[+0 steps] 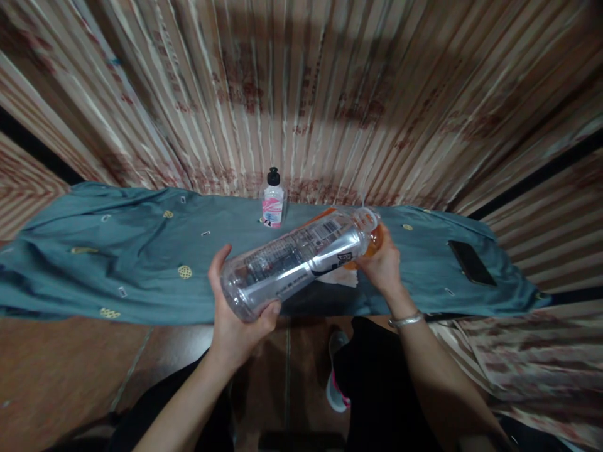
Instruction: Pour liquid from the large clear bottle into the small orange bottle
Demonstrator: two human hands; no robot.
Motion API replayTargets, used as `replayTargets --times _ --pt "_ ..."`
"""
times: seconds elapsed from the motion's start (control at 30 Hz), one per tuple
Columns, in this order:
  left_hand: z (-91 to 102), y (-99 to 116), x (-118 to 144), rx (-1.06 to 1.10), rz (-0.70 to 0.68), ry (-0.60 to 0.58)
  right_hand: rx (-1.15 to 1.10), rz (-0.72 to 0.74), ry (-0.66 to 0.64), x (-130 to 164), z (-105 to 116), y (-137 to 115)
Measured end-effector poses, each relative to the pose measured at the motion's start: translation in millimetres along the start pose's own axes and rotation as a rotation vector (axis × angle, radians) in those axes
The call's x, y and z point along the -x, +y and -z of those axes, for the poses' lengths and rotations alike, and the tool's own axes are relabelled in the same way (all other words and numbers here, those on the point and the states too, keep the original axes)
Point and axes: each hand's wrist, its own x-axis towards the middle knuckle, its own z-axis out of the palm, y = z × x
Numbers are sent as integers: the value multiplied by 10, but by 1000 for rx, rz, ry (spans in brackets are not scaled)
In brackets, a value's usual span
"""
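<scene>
A large clear plastic bottle (pixel 292 263) with a silver printed label is held tilted above the cloth-covered table, its neck up to the right. My left hand (pixel 240 320) is wrapped around the bottle's base, thumb on the near side. At the neck end, my right hand (pixel 384 263) is closed against the bottle's shoulder, its fingers mostly hidden. Something orange and see-through (pixel 375 240) shows beside that hand and behind the bottle; its full shape is hidden. Under the bottle lies a pale, tissue-like piece (pixel 339 277).
On the blue-green patterned cloth (pixel 141 251) stands a small clear bottle (pixel 272 204) with a black cap and pink label. A dark phone (pixel 471 262) lies at the right. A pleated curtain (pixel 301 94) hangs behind, and dark frame bars (pixel 532 179) run along the sides.
</scene>
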Motion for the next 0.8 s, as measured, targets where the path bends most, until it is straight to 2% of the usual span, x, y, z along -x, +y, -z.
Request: replayTargets --times 0.27,0.6,0.8 --pt "-17 45 -22 6 10 59 -38 7 -6 3 -4 24" --pt "-30 85 -13 75 47 19 -31 32 -8 -4 -2 14" --pt "-22 32 -17 34 -10 12 -22 41 5 -3 -2 7"
